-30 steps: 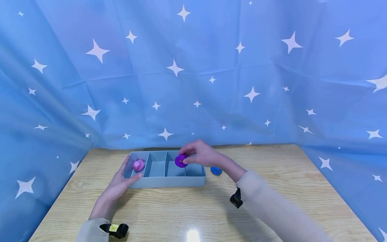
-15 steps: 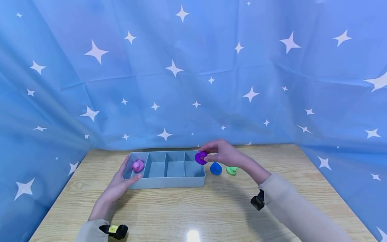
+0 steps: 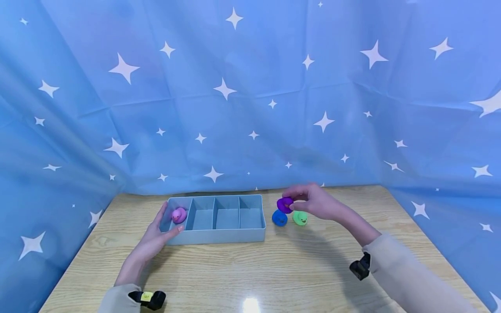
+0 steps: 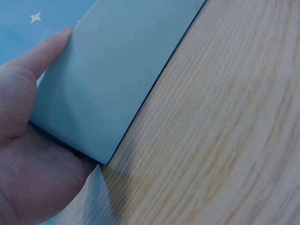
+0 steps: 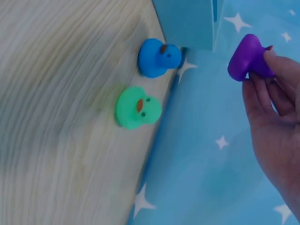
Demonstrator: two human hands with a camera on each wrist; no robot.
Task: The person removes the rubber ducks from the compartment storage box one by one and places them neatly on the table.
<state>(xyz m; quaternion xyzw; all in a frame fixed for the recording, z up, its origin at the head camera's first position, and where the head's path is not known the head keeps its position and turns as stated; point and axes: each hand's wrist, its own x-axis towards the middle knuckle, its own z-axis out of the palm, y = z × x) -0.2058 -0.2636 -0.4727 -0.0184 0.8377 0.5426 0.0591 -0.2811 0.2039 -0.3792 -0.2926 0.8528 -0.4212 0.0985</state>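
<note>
A pale blue box (image 3: 215,236) with several compartments lies on the table. My left hand (image 3: 156,234) holds its left end, the thumb over the front rim and the fingers along the end wall. In the left wrist view the thumb (image 4: 51,49) touches the box's upper edge. A pink rubber duck (image 3: 178,215) sits in the leftmost compartment. My right hand (image 3: 315,202) pinches a purple rubber duck (image 3: 284,205) in the air, right of the box. Below it on the table, a blue rubber duck (image 5: 154,58) and a green rubber duck (image 5: 133,108) stand side by side.
The wooden table (image 3: 235,274) ends at the back against a blue curtain (image 3: 274,108) with white stars. The curtain also hangs along both sides. A black wrist camera (image 3: 361,266) sits on the right sleeve, another on the left.
My right hand has carried the purple duck rightwards, from above the box to above the table beside it. The blue and green ducks have come into fuller view. The left hand stays put.
</note>
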